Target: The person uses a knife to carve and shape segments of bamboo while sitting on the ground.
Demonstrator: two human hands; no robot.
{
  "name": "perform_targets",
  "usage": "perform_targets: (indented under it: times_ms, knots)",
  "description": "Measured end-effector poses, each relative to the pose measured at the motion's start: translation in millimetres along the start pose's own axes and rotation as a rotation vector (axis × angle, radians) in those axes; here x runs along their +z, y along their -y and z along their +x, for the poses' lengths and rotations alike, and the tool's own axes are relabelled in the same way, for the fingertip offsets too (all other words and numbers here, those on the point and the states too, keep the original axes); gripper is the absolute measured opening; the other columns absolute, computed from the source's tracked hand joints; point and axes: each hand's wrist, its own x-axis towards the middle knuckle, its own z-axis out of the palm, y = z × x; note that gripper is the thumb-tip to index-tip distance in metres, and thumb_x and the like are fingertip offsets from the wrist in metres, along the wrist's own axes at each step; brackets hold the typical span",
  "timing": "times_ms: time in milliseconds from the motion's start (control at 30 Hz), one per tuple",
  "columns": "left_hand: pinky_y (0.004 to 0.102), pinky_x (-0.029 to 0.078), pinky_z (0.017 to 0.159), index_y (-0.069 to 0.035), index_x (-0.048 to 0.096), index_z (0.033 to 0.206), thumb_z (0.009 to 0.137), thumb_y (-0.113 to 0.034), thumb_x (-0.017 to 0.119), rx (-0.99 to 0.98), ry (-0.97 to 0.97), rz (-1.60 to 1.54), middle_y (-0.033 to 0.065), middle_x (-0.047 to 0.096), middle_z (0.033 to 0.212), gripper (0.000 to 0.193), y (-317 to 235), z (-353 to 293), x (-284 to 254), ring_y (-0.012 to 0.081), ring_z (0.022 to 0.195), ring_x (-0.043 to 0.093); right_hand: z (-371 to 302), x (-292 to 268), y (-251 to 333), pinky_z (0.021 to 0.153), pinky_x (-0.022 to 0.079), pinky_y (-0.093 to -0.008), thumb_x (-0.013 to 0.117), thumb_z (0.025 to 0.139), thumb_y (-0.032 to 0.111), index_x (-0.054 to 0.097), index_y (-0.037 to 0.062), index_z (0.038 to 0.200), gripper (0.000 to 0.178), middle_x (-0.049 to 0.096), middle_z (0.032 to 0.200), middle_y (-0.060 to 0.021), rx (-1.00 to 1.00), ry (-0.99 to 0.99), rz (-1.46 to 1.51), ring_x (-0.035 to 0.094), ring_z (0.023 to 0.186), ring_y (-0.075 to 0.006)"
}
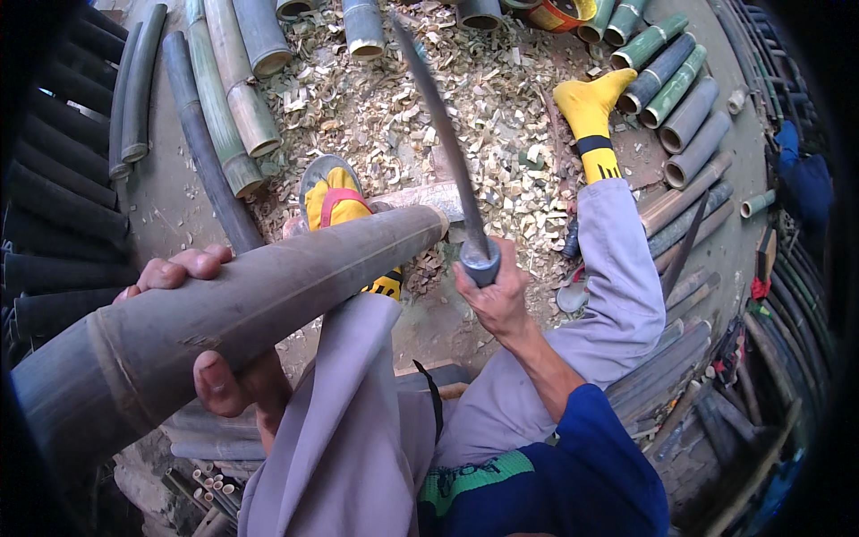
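My left hand is wrapped round a thick grey-brown bamboo pole. The thumb lies on the near side and the fingers curl over the far side. From the lower left the pole slants up to its pale cut end, which is over or against a wooden block; I cannot tell if they touch. My right hand grips a machete by its round grey handle. Its long dark blade points up and away, just right of the pole's end, apart from it.
Pale wood chips cover the ground ahead. Cut bamboo lengths lie at the left, more bamboo pieces at the right. My feet, in yellow socks, are spread; one wears a sandal. A red-and-yellow container stands at the far edge.
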Motion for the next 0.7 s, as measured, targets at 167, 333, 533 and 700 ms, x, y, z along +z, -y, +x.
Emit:
perform_targets:
  times_ms: [167,333,533,700]
  knots:
    - [0.0431,0.041,0.094,-0.011,0.034,0.13,0.062,-0.023,0.065,0.033,0.011,-0.005,0.0098,0.047,0.108,0.076,-4,-1,-2,0.0255,0.098,0.052,17,11,-37,0.058,0.054,-0.0347,0.066,0.082,0.02,0.046,-0.0004,0.1,0.034,0.064,0.08,-0.0176,0.291,0.307,-0.072,0.067,0.07,-0.0303]
    - [0.043,0.04,0.094,-0.011,0.034,0.13,0.062,-0.022,0.066,-0.002,0.017,-0.048,0.0092,0.048,0.107,0.076,-3,2,-4,0.0257,0.097,0.053,4,-2,5,0.059,0.052,-0.0383,0.067,0.081,0.019,0.046,-0.0009,0.099,0.034,0.064,0.079,-0.0183,0.096,0.032,0.071,0.067,0.069,-0.0314]
    - [0.0433,0.039,0.094,-0.011,0.034,0.13,0.064,-0.022,0.061,0.035,0.18,-0.11,0.0112,0.047,0.109,0.072,4,9,-12,0.0264,0.099,0.051,16,18,-49,0.055,0.052,-0.0361,0.065,0.083,0.016,0.048,0.0007,0.104,0.031,0.064,0.079,-0.0191,0.417,0.314,-0.022,0.067,0.074,-0.0293]
    - [0.0395,0.036,0.093,-0.001,0.035,0.123,0.067,-0.036,0.055,-0.018,-0.171,0.228,0.0147,0.047,0.105,0.07,-2,0,11,0.0263,0.098,0.048,9,0,-9,0.058,0.052,-0.0375,0.069,0.079,0.019,0.048,-0.0001,0.1,0.035,0.064,0.08,-0.0184,0.243,0.119,0.085,0.067,0.071,-0.0308]
